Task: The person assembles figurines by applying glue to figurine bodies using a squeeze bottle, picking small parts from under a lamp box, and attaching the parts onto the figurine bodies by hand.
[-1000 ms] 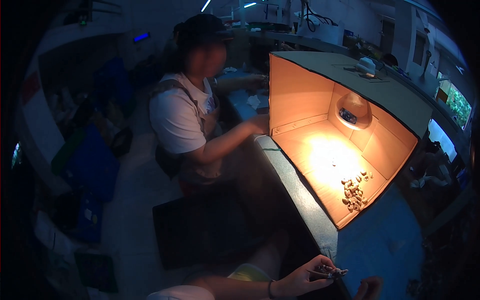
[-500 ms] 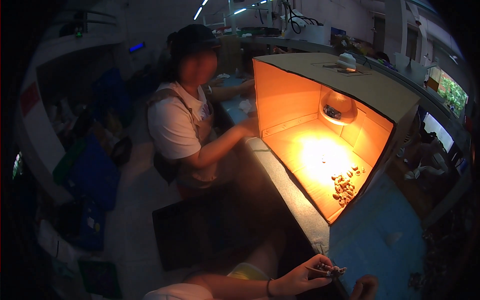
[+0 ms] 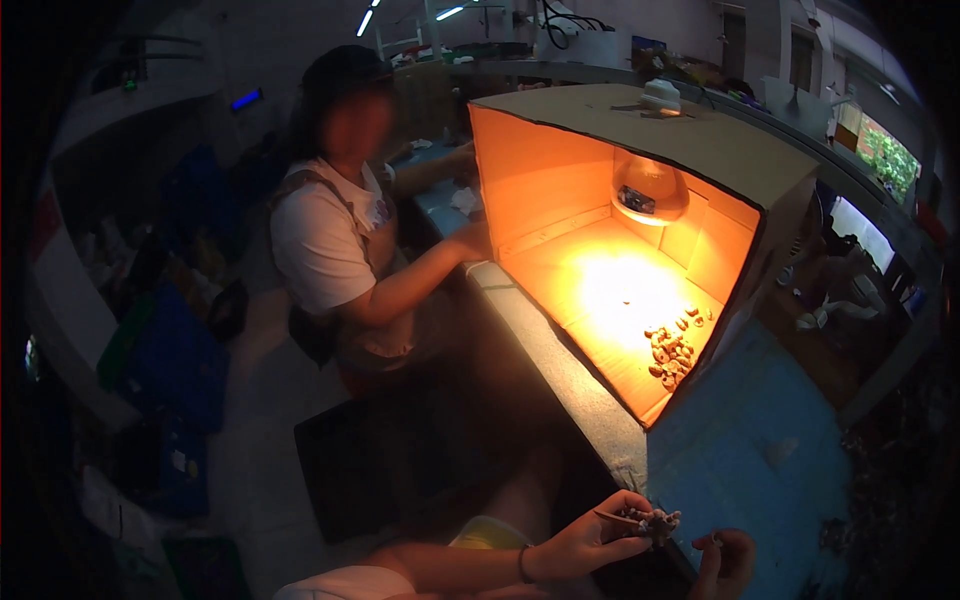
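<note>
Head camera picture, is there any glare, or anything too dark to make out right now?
In the head view, light from the lamp whites out part of the cardboard box floor; in the head view, the small clustered piece in the left hand is too dim for fine detail; the head view's corners fall to black.

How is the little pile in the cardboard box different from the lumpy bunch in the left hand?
The pile of small pieces lies on the floor of the cardboard box; the lumpy bunch is held in the left hand. The pile glows golden, lit by the lamp; the bunch sits in dimmer light, showing pale and dark bits. The pile has pieces scattered beside it; the bunch is clumped together. Both look bumpy.
</note>
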`<state>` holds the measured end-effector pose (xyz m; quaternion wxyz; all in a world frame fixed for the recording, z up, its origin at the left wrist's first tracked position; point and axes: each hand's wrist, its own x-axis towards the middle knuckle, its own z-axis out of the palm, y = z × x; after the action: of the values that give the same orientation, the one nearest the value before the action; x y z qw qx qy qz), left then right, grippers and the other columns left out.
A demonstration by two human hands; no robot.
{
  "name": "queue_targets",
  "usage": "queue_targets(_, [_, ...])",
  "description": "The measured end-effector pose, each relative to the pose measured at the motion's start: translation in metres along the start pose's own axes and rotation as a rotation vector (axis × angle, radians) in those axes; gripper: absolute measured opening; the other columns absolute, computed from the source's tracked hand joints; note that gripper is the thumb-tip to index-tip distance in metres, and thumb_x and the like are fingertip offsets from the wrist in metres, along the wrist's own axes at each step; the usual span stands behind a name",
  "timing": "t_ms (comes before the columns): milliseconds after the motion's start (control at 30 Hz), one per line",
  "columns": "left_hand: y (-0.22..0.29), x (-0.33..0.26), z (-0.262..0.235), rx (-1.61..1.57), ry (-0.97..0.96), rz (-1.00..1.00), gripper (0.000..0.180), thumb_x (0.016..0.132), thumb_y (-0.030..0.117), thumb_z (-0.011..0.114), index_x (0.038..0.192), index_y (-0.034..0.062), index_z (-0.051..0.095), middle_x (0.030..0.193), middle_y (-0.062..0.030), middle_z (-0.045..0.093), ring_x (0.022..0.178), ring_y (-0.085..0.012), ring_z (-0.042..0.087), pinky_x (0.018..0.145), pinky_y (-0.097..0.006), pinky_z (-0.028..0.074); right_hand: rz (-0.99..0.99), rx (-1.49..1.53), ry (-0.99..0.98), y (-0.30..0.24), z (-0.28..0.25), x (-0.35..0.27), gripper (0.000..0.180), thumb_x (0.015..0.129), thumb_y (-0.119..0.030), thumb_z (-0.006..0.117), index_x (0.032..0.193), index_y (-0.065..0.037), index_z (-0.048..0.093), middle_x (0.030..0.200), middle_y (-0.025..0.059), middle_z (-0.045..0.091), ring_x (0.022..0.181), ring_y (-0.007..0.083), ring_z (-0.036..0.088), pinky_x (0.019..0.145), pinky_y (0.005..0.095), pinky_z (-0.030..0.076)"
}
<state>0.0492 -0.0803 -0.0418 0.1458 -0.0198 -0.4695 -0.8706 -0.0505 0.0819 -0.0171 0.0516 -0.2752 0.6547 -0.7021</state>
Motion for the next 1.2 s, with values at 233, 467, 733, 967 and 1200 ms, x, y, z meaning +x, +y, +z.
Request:
queue_targets(233, [0.022,-0.001,0.005,0.041,-0.032,0.026,0.034,0.084,0.003,0.055,0.113,-0.0010,0.038,0.108,-0.0138,0.056,0.099,-0.0173,0.055,0.086,-0.031,0.044,-0.116,0.083,-0.161,-0.017,0.027,0.024,0.020,0.076,0.011,0.052,0.095,0.003,0.054,0.087,0.0135,0.060,0.078,0.0185,0.061,0.072,0.0270,0.048])
queue_targets(467, [0.019,-0.001,0.009,-0.015,-0.140,-0.116,0.036,0.083,0.006,0.056,0.114,-0.0004,0.038,0.107,-0.0143,0.055,0.098,-0.0173,0.054,0.084,-0.032,0.044,-0.274,0.003,-0.189,-0.020,0.021,0.030,0.019,0.075,0.008,0.058,0.093,0.001,0.056,0.088,0.0128,0.063,0.077,0.0182,0.063,0.065,0.0256,0.051])
queue_targets(733, [0.019,-0.010,0.009,-0.026,-0.137,-0.111,0.036,0.083,0.004,0.055,0.115,0.0004,0.038,0.108,-0.0147,0.054,0.099,-0.0176,0.053,0.084,-0.032,0.044,-0.464,-0.122,-0.307,-0.018,0.019,0.030,0.027,0.067,0.009,0.063,0.090,-0.002,0.058,0.086,0.0121,0.065,0.078,0.0226,0.065,0.064,0.0295,0.051])
queue_targets(967, [0.023,-0.009,0.017,-0.087,-0.117,-0.122,0.035,0.083,0.003,0.054,0.114,0.0004,0.039,0.108,-0.0158,0.053,0.096,-0.0188,0.054,0.082,-0.034,0.045,-0.531,-0.132,-0.327,-0.022,0.021,0.034,0.028,0.068,0.014,0.056,0.089,-0.005,0.057,0.085,0.0149,0.065,0.074,0.0226,0.064,0.062,0.0284,0.052])
queue_targets(1200, [0.023,-0.007,0.021,-0.147,-0.136,-0.137,0.033,0.083,0.002,0.053,0.113,0.0003,0.039,0.106,-0.0154,0.053,0.097,-0.0187,0.054,0.082,-0.034,0.046,-0.566,-0.090,-0.304,-0.014,0.022,0.030,0.028,0.069,0.013,0.054,0.090,-0.005,0.057,0.087,0.0159,0.064,0.077,0.0242,0.064,0.062,0.0291,0.052])
